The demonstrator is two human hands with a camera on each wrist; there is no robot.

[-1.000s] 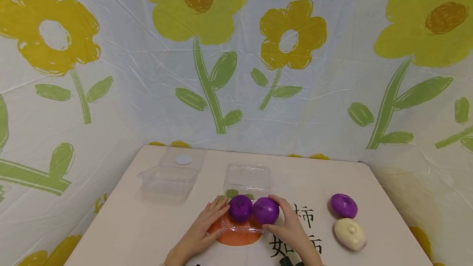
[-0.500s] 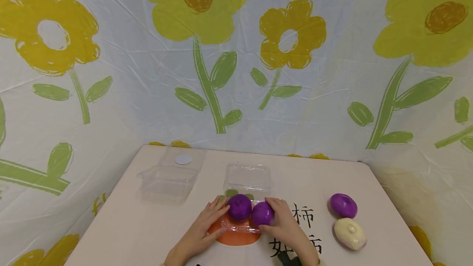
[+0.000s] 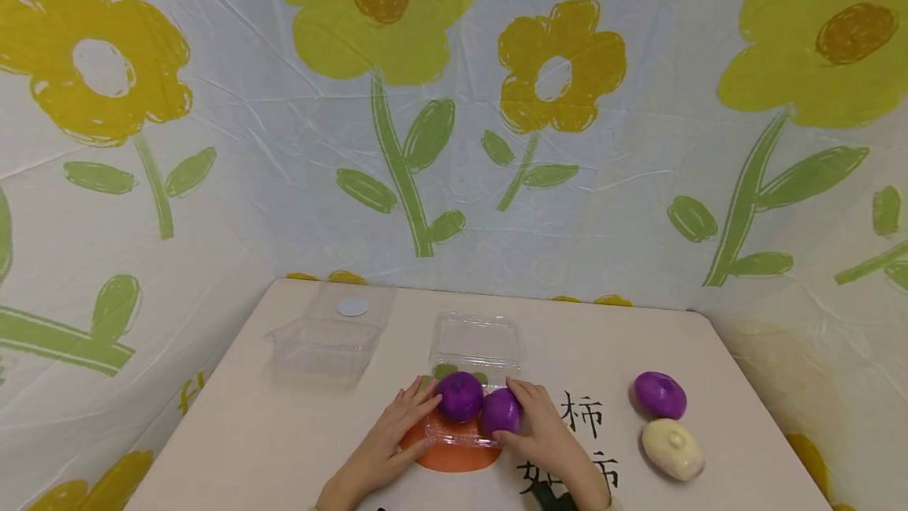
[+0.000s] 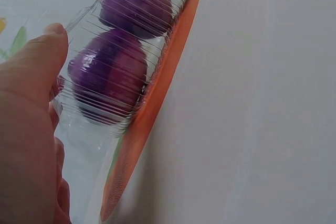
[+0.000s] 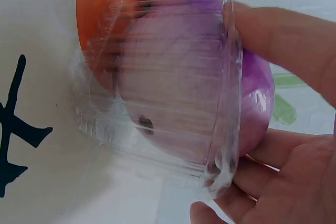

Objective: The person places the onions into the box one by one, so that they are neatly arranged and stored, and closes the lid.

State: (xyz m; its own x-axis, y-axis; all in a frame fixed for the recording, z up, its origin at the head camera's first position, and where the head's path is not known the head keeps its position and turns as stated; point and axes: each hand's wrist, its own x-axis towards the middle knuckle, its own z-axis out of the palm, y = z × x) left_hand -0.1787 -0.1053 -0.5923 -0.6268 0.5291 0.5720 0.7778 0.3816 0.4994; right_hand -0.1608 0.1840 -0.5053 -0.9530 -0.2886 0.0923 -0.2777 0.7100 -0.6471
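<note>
A clear plastic clamshell box (image 3: 461, 438) stands with its lid back on the table, over a printed orange shape. Two round, glossy purple vegetables that look like turnips sit side by side in it: the left turnip (image 3: 459, 397) and the right turnip (image 3: 500, 412). My right hand (image 3: 542, 428) holds the right turnip between thumb and fingers, its pale underside (image 5: 168, 87) low in the box. My left hand (image 3: 390, 432) holds the box's left end, thumb (image 4: 44, 51) at the rim and fingers spread along the side, partly hidden in the left wrist view.
A second clear clamshell box (image 3: 326, 349) stands open at the back left. At the right, another purple turnip (image 3: 660, 395) and a cream-coloured one (image 3: 672, 449) lie touching. Black characters (image 3: 585, 414) are printed on the tabletop. A flowered cloth (image 3: 603, 219) hangs around the table.
My right hand has moved slightly left and down with the right turnip, which now sits lower in the box, against the left one. My left hand has stayed in place.
</note>
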